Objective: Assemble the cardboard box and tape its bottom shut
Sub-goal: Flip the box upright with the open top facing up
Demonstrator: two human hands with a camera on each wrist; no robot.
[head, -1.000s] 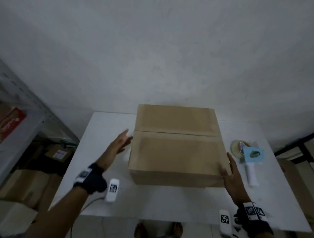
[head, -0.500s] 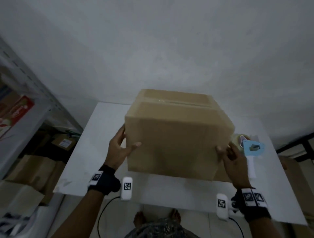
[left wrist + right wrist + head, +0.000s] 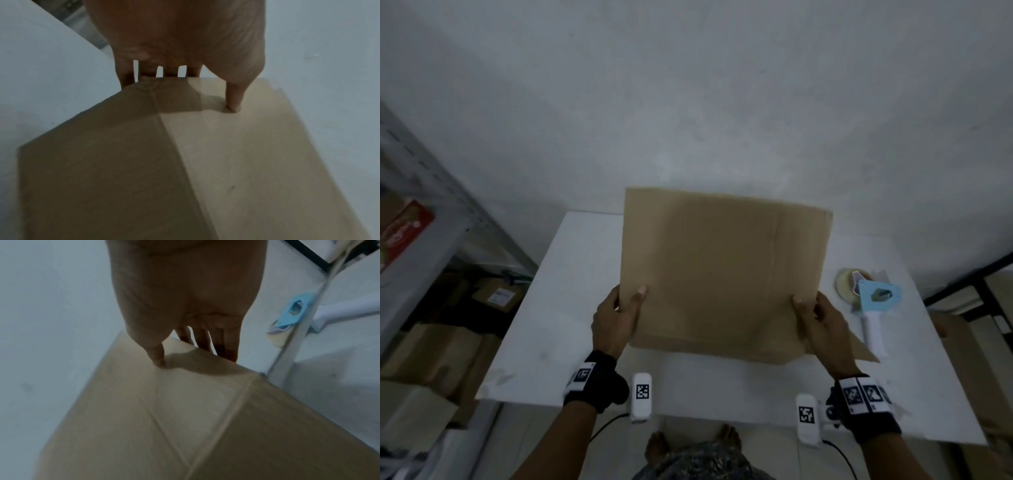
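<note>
A plain brown cardboard box (image 3: pixel 722 274) is held up off the white table (image 3: pixel 571 308), tipped so that one broad side faces me. My left hand (image 3: pixel 627 301) grips its left lower edge, thumb (image 3: pixel 234 100) on the facing side and fingers wrapped behind. On the right lower edge my right hand (image 3: pixel 810 308) grips the same way, thumb (image 3: pixel 156 353) in front. A loose flap hangs at the box's lower right. The box (image 3: pixel 226 162) fills the left wrist view, and the right wrist view shows the box (image 3: pixel 164 418) with a creased corner.
A blue and white tape dispenser (image 3: pixel 873 301) with its roll lies on the table right of the box, and the tape dispenser (image 3: pixel 294 311) shows beside my right fingers. A metal shelf (image 3: pixel 421 240) and stacked cartons (image 3: pixel 431 359) stand left. A wall rises close behind the table.
The box lay flat on the table with its seam up. Both hands closed on its sides, lifted it and tipped it towards me, so a plain side now faces up.
</note>
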